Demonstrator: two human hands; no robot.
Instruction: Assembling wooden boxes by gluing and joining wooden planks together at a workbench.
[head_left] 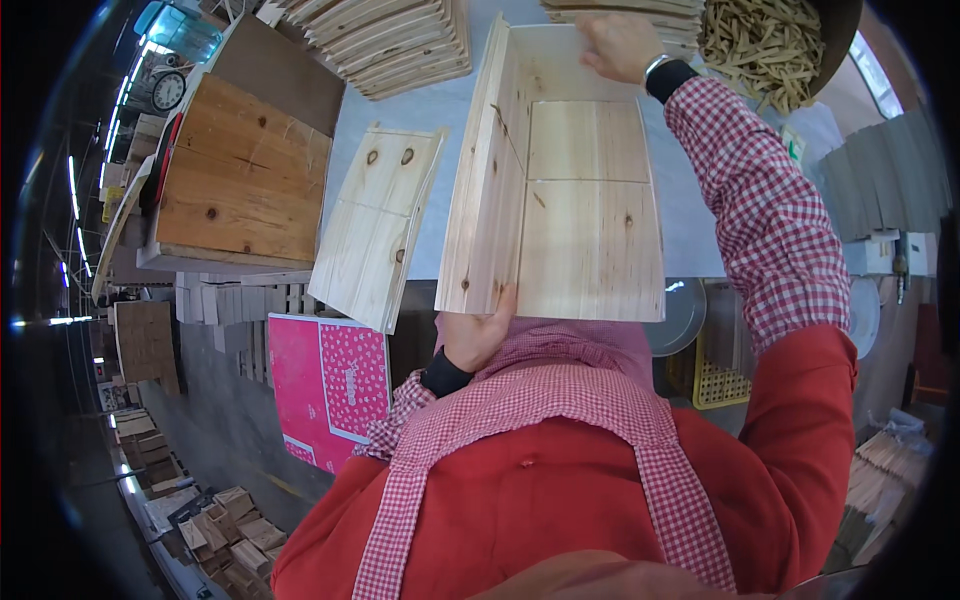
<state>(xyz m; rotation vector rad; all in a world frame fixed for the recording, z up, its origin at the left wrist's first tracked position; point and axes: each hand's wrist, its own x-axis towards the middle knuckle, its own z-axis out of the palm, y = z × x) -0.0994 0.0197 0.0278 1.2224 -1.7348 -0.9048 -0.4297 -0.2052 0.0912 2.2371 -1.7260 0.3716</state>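
A part-built wooden box (pixel 590 235) filled upper centre, its lower end jutting past the pale table (pixel 697 235). The right hand (pixel 622 48), top of frame, gripped the end panel (pixel 545 58) by its rim; the left hand (pixel 482 338), mid-frame, touched the side panel (pixel 488 190), its grip unclear. Uneven pressure could have skewed the 2 panels; a left-hand slip might have tipped the overhanging end.

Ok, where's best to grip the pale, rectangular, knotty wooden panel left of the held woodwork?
The panel probably suits a grip at its near end, from the near side: that end seems to jut past the pale blue tabletop, leaving both faces pinchable.
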